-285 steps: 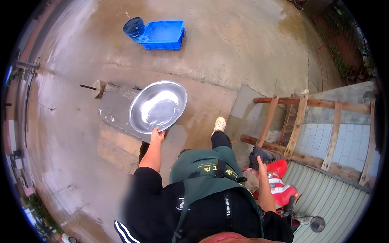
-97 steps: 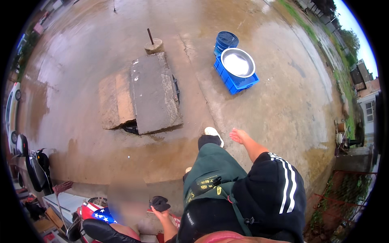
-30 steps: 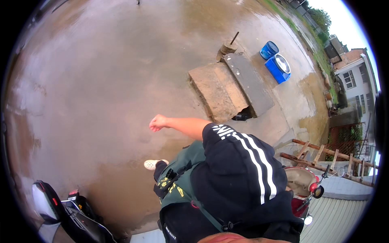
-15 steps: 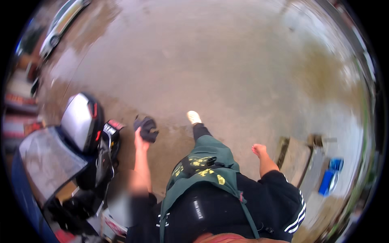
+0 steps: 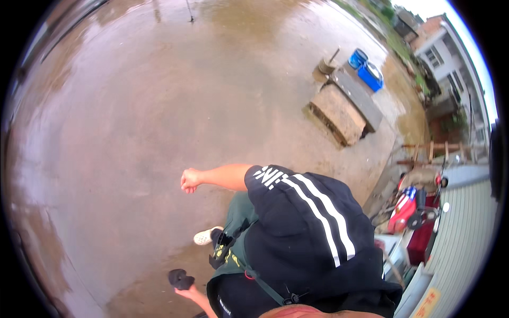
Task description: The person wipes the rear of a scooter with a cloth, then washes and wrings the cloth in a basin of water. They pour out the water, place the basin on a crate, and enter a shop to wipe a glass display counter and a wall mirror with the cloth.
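In my left hand (image 5: 187, 292), low in the picture, is a small, dark grey, bunched thing (image 5: 181, 279) that looks like cloth. My fingers hold it from below, and its exact kind does not show. My right hand (image 5: 190, 181) is out in front at the end of a bent arm. Its fingers are curled into a loose fist, with nothing visible in them. Under both hands is wet concrete ground (image 5: 132, 132). A light clog (image 5: 205, 236) on my foot shows between them, below the green apron (image 5: 241, 217).
Ahead to the right lies a stone slab (image 5: 339, 114) with a grey ledge beside it. Behind it stand a blue tub (image 5: 371, 77), a blue bucket (image 5: 358, 58) and a round block with a stick (image 5: 326, 65). A red motorbike (image 5: 405, 209) is parked near a corrugated wall (image 5: 458, 238).
My view has turned to the right, so the parked scooter on the left is gone and buildings appear. My right arm has swung forward; my left hand keeps hold of the dark thing.
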`<state>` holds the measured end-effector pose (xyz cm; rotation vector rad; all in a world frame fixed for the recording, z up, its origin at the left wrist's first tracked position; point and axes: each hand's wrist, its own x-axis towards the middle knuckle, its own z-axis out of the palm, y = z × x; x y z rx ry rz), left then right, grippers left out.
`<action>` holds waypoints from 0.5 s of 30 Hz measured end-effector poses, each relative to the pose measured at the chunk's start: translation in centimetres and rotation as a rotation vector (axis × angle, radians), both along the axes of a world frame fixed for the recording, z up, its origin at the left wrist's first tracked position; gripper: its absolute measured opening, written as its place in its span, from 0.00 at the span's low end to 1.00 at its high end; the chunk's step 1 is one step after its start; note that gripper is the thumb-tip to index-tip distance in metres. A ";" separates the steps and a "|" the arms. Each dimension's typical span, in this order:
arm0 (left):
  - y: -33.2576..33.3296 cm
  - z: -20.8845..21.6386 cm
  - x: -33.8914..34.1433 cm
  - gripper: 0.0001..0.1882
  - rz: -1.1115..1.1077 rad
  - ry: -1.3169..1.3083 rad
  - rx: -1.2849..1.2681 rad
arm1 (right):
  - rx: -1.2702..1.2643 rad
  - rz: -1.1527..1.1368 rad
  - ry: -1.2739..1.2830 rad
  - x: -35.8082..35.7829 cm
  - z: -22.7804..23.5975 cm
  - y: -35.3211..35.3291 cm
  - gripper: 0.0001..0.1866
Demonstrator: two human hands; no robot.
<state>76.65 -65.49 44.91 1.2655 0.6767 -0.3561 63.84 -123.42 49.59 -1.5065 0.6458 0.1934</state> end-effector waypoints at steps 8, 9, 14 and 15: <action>10.7 2.0 16.2 0.28 -0.205 0.148 0.046 | -0.389 -0.196 0.450 6.7 -8.3 8.1 0.19; 12.6 2.8 18.8 0.28 -0.179 0.127 0.055 | -0.230 -0.328 0.533 8.6 -8.2 9.5 0.15; 21.9 3.4 29.4 0.27 -0.075 0.111 0.077 | 0.010 -0.456 0.491 18.4 -9.1 13.3 0.12; 24.1 3.4 31.3 0.27 -0.029 0.100 0.081 | 0.007 -0.426 0.470 22.3 -9.0 13.4 0.12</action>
